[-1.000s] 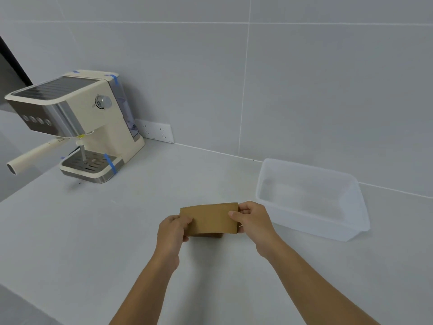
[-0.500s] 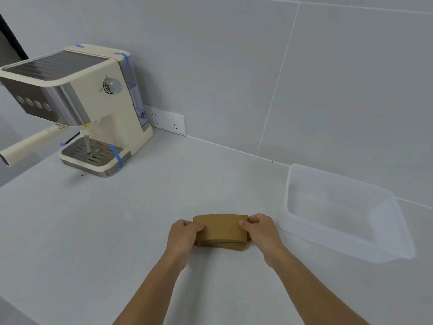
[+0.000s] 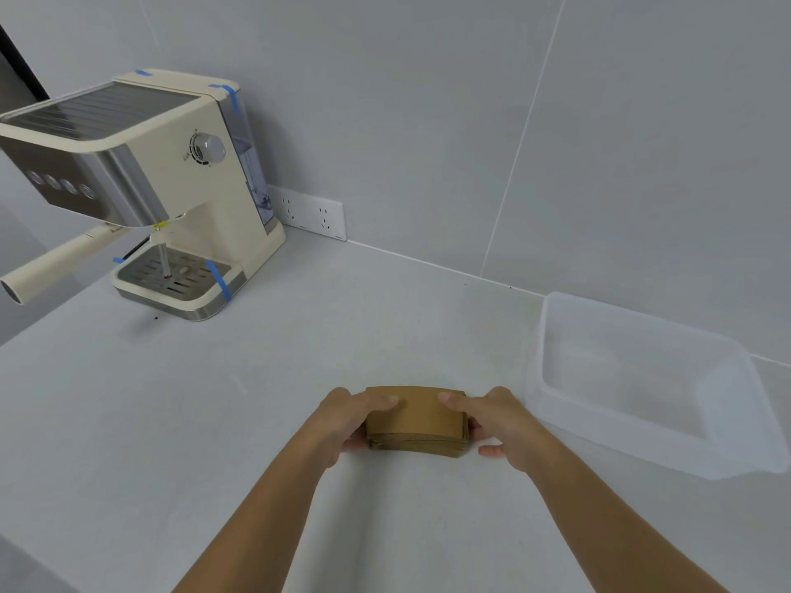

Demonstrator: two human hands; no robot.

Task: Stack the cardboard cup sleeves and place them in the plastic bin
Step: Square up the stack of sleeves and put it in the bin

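Observation:
A stack of flat brown cardboard cup sleeves (image 3: 417, 421) lies on the white counter, just in front of me. My left hand (image 3: 349, 415) grips the stack's left end and my right hand (image 3: 498, 419) grips its right end, fingers laid over the top sleeve. The clear plastic bin (image 3: 556, 404) stands to the right of the stack, a short gap from my right hand, and nothing shows inside it.
A cream espresso machine (image 3: 150, 181) with blue tape strips stands at the back left, its handle (image 3: 55, 267) sticking out to the left. A white wall socket (image 3: 312, 214) sits behind it. The grey tiled wall runs along the counter's far edge.
The sleeves I held a little above the counter have come down onto the stack, and both hands now press its ends. My view has shifted closer and to the left.

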